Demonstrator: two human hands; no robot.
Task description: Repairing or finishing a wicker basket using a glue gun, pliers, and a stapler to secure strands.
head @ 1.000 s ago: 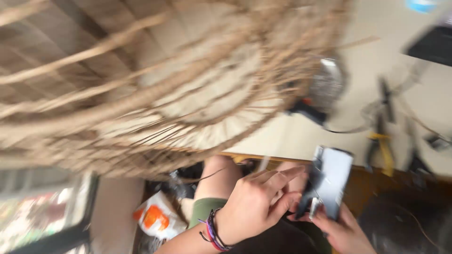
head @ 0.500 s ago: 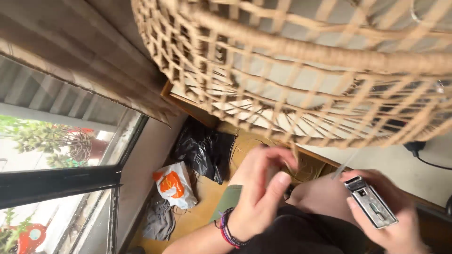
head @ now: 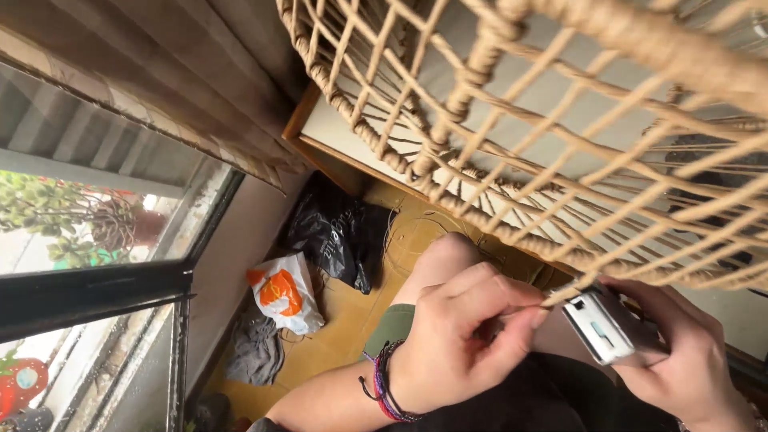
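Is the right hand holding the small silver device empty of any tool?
No. The right hand grips a small silver device just under the woven rattan frame, while the left hand pinches a strand.

A home craft corner: a woven rope frame point(head: 560, 160) hangs overhead, curtain point(head: 160, 88) and window point(head: 88, 240) on the left, bags point(head: 284, 292) on the tiled floor point(head: 352, 320).

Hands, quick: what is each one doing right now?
Left hand: closed, pinching a rope strand.
Right hand: closed around a small silver device.
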